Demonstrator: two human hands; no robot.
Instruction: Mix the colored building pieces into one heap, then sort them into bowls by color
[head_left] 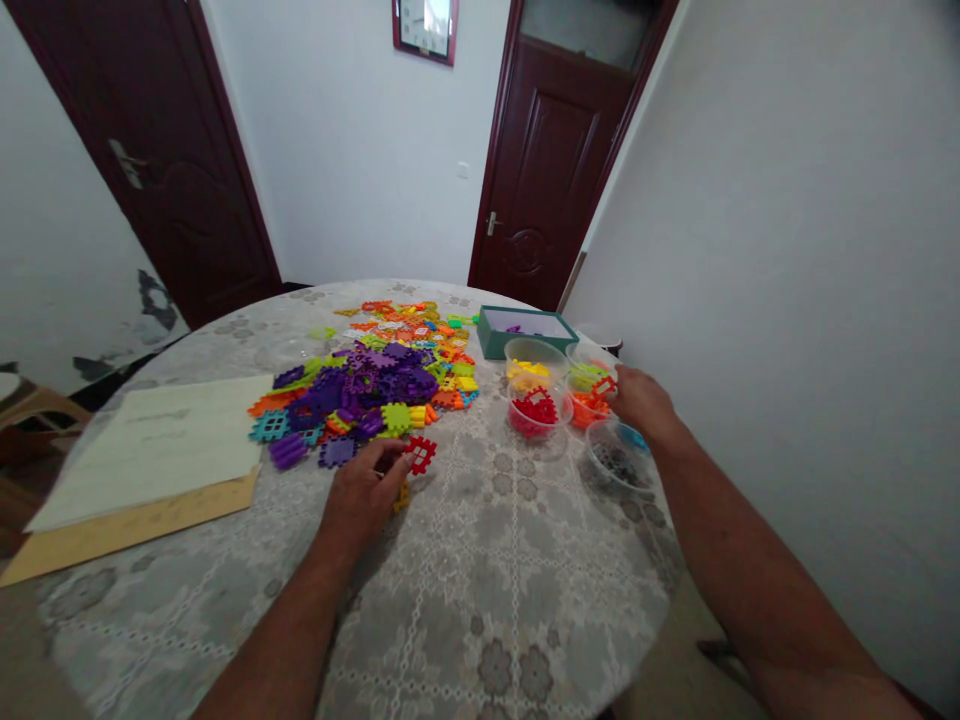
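Observation:
My left hand [369, 487] is closed on a red window-shaped building block [421, 455], pinched by its edge at the near side of the block pile. A yellow block [401, 496] shows just beside the thumb. On the far right, my right hand [643, 398] pinches a red-orange block [604, 387] over a clear tub of orange blocks [586, 412]. Mostly purple blocks [360, 385] make up the heap in front of my left hand. Left of the orange tub stands a clear tub with red blocks [534, 412].
Other clear tubs hold yellow blocks [529, 374], green blocks [583, 375] and dark pieces [616, 465]. Behind them stands a green box [525, 332] with some purple blocks inside. Paper sheets [161, 440] lie at the left on the round table [480, 590]. A wall closes off the right side.

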